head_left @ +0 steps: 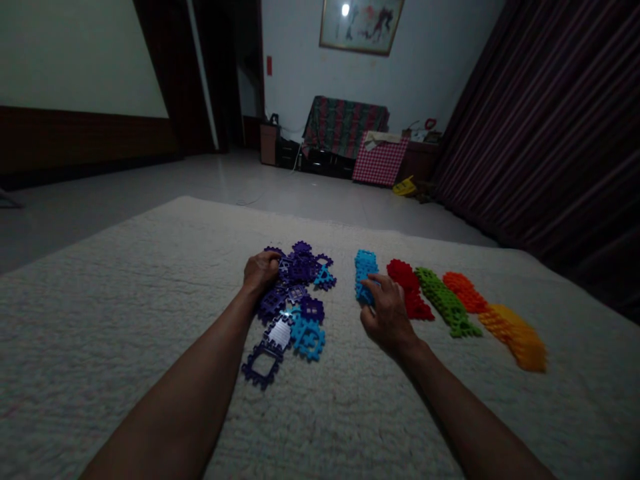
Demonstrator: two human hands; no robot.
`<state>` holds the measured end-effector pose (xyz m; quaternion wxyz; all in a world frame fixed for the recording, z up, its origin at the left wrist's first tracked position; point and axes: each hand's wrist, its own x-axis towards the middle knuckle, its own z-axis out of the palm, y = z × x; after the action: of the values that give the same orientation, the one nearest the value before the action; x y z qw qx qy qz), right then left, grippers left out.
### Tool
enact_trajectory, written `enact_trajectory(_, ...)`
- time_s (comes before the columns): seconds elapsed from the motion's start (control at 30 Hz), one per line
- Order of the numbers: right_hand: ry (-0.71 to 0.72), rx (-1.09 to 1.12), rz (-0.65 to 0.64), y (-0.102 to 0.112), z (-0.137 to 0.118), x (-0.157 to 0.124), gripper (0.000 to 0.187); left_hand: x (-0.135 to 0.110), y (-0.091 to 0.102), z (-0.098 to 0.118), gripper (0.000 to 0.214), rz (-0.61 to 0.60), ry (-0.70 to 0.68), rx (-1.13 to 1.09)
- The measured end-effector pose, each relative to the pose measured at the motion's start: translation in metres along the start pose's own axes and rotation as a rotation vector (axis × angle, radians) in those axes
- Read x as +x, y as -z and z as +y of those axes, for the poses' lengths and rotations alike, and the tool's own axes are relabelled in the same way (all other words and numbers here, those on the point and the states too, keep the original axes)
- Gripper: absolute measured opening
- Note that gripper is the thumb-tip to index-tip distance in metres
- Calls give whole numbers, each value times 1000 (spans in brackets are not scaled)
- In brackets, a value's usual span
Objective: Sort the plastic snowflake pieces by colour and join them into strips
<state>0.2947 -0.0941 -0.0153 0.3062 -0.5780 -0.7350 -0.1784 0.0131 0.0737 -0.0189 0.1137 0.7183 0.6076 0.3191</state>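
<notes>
Tiles point(303, 267), mostly purple, are heaped on the left; blue row point(367, 261), red row point(411, 290), green row point(443, 299), orange row point(465, 292) and yellow row point(523, 340) lie right on the quilt point(150, 280), probably split so colours don't mix. Hands are well apart: left hand point(262, 272) at the heap's left edge, can't tell if gripping, right hand point(389, 310) loosely spread at the blue row's near end, maybe steadying it
</notes>
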Motion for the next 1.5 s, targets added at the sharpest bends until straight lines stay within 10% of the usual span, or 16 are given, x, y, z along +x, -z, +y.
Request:
enact_trajectory(0.33, -4, 18, -32, -1, -4, 1, 37, 0, 2, 3, 39, -27, 4, -6)
enact_trajectory(0.57, 15, 304, -42, -1, -61, -10, 14, -2, 6, 6, 40, -44, 10, -36)
enact_trajectory(1.5, 12, 436, -323, 12, -113, -9, 37, 2, 0, 1, 40, -31, 4, -39)
